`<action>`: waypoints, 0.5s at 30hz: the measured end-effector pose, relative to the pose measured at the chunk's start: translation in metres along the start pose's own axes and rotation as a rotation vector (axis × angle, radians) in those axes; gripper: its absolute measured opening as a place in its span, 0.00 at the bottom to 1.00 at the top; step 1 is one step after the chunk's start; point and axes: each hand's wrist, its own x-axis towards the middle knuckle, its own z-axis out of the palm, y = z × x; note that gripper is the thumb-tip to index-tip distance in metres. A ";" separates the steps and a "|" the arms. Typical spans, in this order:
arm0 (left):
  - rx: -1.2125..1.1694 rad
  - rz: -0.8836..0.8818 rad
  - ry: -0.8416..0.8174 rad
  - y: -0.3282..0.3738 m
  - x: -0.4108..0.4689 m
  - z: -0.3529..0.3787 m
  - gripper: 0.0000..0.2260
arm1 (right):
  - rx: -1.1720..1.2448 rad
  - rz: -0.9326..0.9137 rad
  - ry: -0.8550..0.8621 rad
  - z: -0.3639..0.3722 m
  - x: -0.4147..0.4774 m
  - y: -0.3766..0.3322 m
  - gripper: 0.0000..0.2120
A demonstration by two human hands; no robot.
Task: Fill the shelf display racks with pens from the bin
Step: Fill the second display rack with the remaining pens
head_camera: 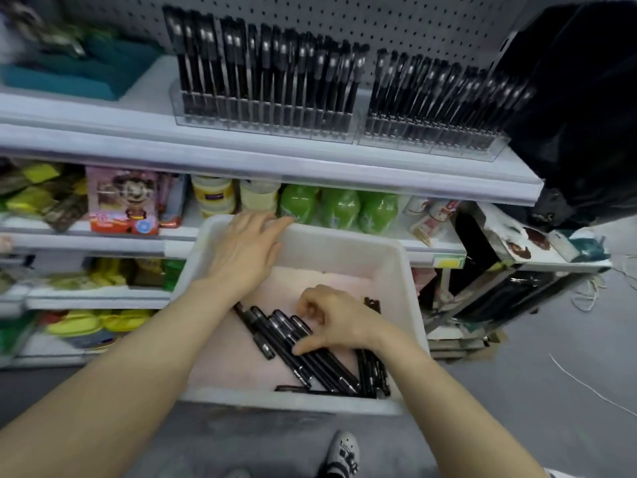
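A white plastic bin (396, 270) sits low in front of the shelves, with several black pens (310, 360) lying in its near right part. My right hand (337, 322) is down inside the bin, fingers curled over the pens and thumb pressed against them. My left hand (241, 250) reaches over the bin's far left rim, fingers straight, holding nothing. On the top shelf stand two clear display racks (265, 122) (434, 139), both packed with upright black pens.
Lower shelves hold green bottles (339, 208), jars, a pink packet (124, 201) and yellow goods. A black bag (579, 108) hangs at the right of the top shelf. Teal items lie at top left. Boxes and string lie on the grey floor at right; my shoe (343, 453) is below the bin.
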 end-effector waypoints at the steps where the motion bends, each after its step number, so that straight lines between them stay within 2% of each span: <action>1: 0.001 -0.001 0.001 0.000 0.001 0.000 0.21 | -0.046 -0.017 -0.051 0.004 -0.001 -0.001 0.27; 4: 0.002 -0.014 0.002 0.000 0.002 0.003 0.19 | -0.159 -0.046 -0.159 0.014 -0.004 -0.006 0.32; 9: 0.032 -0.030 0.017 0.003 0.002 0.008 0.20 | -0.249 -0.099 -0.159 0.026 0.004 -0.012 0.35; 11: 0.051 -0.039 0.011 0.003 0.002 0.010 0.23 | -0.208 -0.076 -0.118 0.024 0.008 -0.009 0.32; 15: 0.070 -0.032 0.030 0.003 0.003 0.012 0.24 | -0.207 -0.006 0.101 0.015 0.013 0.008 0.22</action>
